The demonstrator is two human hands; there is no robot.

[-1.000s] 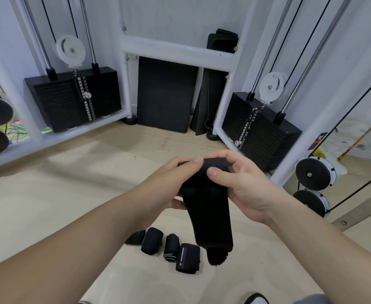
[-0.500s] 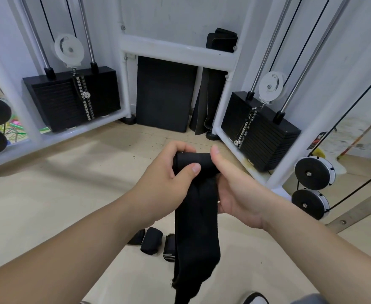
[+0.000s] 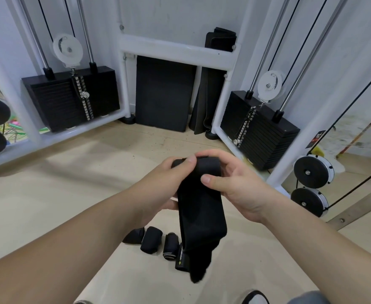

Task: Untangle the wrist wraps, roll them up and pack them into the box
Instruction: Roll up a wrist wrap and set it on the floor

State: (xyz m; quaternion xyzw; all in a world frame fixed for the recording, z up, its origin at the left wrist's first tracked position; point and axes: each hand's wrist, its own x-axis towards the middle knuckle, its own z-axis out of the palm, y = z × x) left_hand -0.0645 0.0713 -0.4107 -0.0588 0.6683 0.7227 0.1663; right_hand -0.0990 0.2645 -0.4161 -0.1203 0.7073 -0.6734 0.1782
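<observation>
Long black fabric wrist wrap (image 3: 201,207): top end gripped by left hand (image 3: 169,183) and right hand (image 3: 230,183), tail hanging below. Four rolled black wraps (image 3: 150,239): on floor beneath.

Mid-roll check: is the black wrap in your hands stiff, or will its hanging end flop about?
Probably floppy: the wrap hangs limp below the left hand and right hand, its tail bunched. Likely light, since a pinch at the rolled top holds it.
</observation>
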